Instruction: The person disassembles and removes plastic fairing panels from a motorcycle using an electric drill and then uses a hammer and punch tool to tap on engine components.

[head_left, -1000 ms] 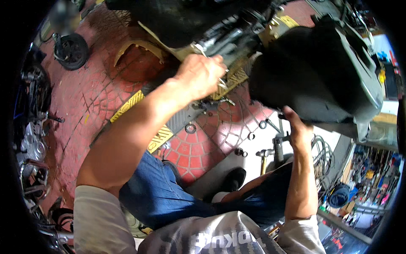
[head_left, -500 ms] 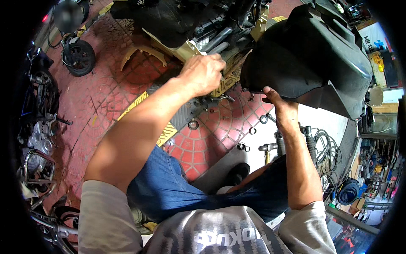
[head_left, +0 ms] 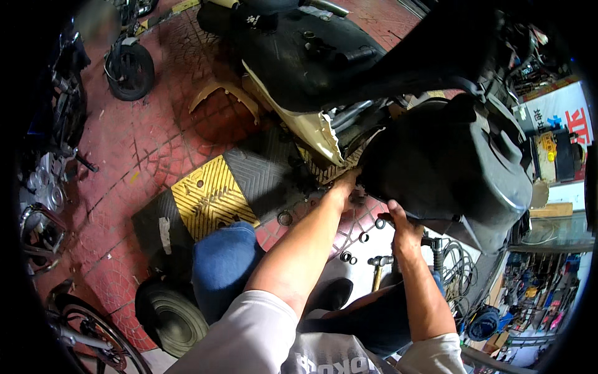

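A large black plastic scooter front shell (head_left: 430,162) fills the right of the view. My right hand (head_left: 406,234) is at its lower edge, thumb up and fingers curled below; a small dark thing beside the thumb is too unclear to name. My left hand (head_left: 349,182) reaches in just left of the shell, below the broken edge of a cream body panel (head_left: 283,118). Its fingers are mostly hidden in shadow. The black seat (head_left: 305,56) lies beyond the panel.
A hammer (head_left: 377,265) and several dark rings (head_left: 364,237) lie on the pale floor near my legs. A loose cream trim piece (head_left: 224,90) is on the red paving. Nearby are a yellow ramp (head_left: 212,196), a tyre (head_left: 171,315), coiled cables (head_left: 458,268) and parked motorcycles (head_left: 59,124).
My left hand has moved down and right, to beside the shell. My view has shifted, showing more of the seat. My right hand stays at the shell's lower edge.
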Demonstrator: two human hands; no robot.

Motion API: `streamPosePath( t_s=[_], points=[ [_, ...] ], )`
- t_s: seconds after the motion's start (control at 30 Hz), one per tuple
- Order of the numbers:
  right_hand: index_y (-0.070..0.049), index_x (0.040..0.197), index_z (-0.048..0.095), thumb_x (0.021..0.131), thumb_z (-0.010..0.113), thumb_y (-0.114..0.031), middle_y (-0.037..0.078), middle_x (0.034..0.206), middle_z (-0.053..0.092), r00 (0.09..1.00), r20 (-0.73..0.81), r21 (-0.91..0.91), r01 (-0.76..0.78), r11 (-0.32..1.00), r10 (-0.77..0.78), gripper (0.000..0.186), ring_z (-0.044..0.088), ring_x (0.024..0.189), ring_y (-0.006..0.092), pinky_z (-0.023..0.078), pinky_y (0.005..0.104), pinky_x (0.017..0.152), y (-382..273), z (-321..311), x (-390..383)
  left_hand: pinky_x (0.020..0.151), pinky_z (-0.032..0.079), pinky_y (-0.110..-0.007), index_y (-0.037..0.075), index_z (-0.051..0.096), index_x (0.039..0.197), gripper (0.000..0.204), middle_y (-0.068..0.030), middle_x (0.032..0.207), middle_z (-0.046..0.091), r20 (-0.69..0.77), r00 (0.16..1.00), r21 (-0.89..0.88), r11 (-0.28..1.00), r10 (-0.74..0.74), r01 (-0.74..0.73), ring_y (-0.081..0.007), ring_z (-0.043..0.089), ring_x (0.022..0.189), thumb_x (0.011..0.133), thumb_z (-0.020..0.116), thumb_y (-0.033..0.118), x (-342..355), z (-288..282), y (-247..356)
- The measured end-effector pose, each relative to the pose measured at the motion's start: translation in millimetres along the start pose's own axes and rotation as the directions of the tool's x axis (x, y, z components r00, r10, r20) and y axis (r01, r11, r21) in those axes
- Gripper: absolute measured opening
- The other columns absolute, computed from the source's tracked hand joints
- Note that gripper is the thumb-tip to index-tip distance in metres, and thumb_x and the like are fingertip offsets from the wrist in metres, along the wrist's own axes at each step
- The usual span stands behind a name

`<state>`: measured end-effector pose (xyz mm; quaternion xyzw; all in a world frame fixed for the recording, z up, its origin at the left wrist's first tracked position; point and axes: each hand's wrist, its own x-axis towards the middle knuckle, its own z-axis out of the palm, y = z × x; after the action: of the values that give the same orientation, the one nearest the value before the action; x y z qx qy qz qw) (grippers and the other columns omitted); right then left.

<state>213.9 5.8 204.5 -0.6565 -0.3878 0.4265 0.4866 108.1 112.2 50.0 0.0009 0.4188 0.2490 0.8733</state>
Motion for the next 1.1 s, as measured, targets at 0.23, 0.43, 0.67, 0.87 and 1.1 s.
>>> streamPosePath(
  t_s=[0.23, 0.43, 0.67, 0.87, 1.1],
  points=[
    [-0.012, 0.141, 0.051, 0.092, 0.072, -0.03, 0.009, 0.126, 0.064, 0.968, 0.083, 0.203, 0.217, 0.955, -0.238, 0.057, 0.066, 0.11, 0.0258, 0.059, 0.043, 0.081, 1, -35, -7, 0.065, 0.051, -0.034, 0.016, 0.064, 0.104, 0.025, -0.001, 0.089, 0.062, 0.174, 0.971, -0.467, 0.882, 0.162, -0.064, -0.018, 0.06, 0.078, 0.099, 0.063, 0.04, 30, -11, -5],
    [-0.016, 0.134, 0.062, 0.1, 0.057, -0.055, 0.006, 0.122, 0.071, 0.942, 0.144, 0.461, 0.207, 0.863, -0.303, 0.051, 0.068, 0.112, 0.0243, 0.057, 0.0444, 0.083, -63, -71, -11, 0.06, 0.052, -0.037, 0.013, 0.064, 0.1, 0.026, -0.0035, 0.08, 0.061, 0.248, 0.964, -0.401, 0.916, 0.099, 0.009, -0.0197, 0.059, 0.068, 0.102, 0.06, 0.038, 8, 11, -1],
    [0.001, 0.136, 0.06, 0.096, 0.059, -0.029, 0.018, 0.125, 0.07, 0.946, -0.089, 0.459, 0.316, 0.83, -0.311, 0.05, 0.065, 0.117, 0.0318, 0.051, 0.0442, 0.101, -93, -183, -9, 0.067, 0.057, -0.042, 0.011, 0.064, 0.102, 0.029, -0.0051, 0.082, 0.065, 0.34, 0.933, -0.401, 0.916, 0.116, 0.033, -0.0208, 0.062, 0.073, 0.101, 0.063, 0.04, 11, 18, -7],
    [-0.001, 0.124, 0.065, 0.101, 0.062, -0.035, 0.015, 0.116, 0.074, 0.989, -0.146, 0.301, 0.082, 0.95, -0.039, 0.042, 0.072, 0.101, 0.0282, 0.06, 0.0413, 0.088, -186, -244, 15, 0.072, 0.058, -0.042, 0.011, 0.065, 0.105, 0.024, -0.0047, 0.085, 0.064, 0.286, 0.944, -0.379, 0.924, 0.163, -0.045, -0.0196, 0.062, 0.076, 0.1, 0.063, 0.034, 19, 21, -10],
    [-0.002, 0.119, 0.068, 0.102, 0.062, -0.026, 0.01, 0.114, 0.074, 0.907, -0.412, 0.179, -0.017, 0.984, 0.091, 0.031, 0.071, 0.102, 0.0234, 0.061, 0.038, 0.087, -143, -253, 11, 0.072, 0.059, -0.039, 0.009, 0.064, 0.108, 0.024, -0.0043, 0.094, 0.067, 0.253, 0.947, -0.555, 0.832, 0.197, -0.025, -0.0193, 0.064, 0.086, 0.098, 0.064, 0.031, 18, 12, -6]
  ],
)
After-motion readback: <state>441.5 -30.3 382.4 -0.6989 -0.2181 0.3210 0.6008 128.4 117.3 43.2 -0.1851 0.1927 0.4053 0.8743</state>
